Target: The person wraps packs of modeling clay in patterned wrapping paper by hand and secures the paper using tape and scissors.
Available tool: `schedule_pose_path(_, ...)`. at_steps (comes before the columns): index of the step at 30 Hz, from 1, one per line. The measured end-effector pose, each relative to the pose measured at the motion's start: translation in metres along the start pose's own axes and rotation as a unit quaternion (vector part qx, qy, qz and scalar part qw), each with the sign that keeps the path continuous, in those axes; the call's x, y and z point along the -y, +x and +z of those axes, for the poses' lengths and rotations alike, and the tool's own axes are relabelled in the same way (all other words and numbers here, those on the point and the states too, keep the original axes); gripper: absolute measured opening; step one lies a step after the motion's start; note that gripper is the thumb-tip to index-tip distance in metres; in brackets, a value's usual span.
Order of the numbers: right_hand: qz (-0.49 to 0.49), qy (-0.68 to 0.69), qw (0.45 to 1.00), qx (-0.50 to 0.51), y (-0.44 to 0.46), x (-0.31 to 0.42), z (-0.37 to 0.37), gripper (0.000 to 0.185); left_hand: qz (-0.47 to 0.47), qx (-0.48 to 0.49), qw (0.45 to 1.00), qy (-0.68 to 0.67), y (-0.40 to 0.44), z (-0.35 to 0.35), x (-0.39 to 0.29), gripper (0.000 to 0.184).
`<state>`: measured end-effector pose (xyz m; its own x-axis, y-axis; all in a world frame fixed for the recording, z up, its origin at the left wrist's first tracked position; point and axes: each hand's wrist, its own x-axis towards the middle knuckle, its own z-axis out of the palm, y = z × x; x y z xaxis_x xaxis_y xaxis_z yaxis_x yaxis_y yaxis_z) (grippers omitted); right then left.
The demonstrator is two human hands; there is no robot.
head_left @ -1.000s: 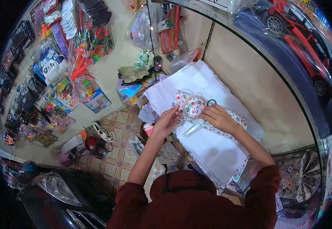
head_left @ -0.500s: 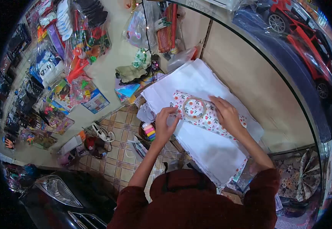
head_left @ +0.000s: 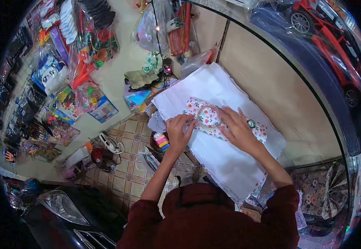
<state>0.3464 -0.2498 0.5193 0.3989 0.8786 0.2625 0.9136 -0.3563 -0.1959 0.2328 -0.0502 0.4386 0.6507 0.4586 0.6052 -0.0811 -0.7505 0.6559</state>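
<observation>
A flat package in white paper with red flowers and green leaves (head_left: 194, 103) lies slantwise on a stack of large white sheets (head_left: 226, 166). On top of it rests a clear tape roll (head_left: 199, 123), the pattern showing through its middle. My left hand (head_left: 178, 132) is at the package's left end, fingers bent and thumb apart from them, fingertips close to the roll. Over the right part, my right hand (head_left: 239, 132) has its fingers spread, the foremost reaching the roll's right side. A small round green item (head_left: 252, 123) sits on the package beside that hand.
A curved glass edge (head_left: 301, 76) rises on the right, with a boxed red toy car (head_left: 325, 41) behind it. Bagged goods (head_left: 93, 54) hang on the left wall. Colourful spools (head_left: 161, 141) and an iron-shaped item (head_left: 148, 161) are left of the stack, above the tiled floor (head_left: 124, 174).
My right hand has shifted left toward the tape roll and its fingers have spread, uncovering the small green item. The left thumb has moved up nearer the left fingers.
</observation>
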Motion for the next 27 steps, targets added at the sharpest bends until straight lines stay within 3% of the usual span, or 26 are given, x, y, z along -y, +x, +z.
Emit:
schedule_pose_path(5,-0.105,0.021,0.994,-0.013,0.01,0.005,0.017,0.026,0.083,-0.012,0.995,0.055,0.003,-0.002,-0.001,0.017)
schedule_pose_path(8,-0.115,0.023,0.992,-0.036,0.015,0.002,0.032,0.019,0.105,-0.019,0.992,0.069,0.004,-0.002,0.0,0.017)
schedule_pose_path(15,-0.098,0.051,0.993,-0.052,0.019,0.006,0.031,0.02,0.14,-0.043,0.985,0.093,0.007,0.002,0.007,0.016)
schedule_pose_path(27,-0.1,0.107,0.987,-0.062,0.018,-0.001,0.029,0.019,0.111,-0.031,0.989,0.097,0.012,0.0,0.003,0.013)
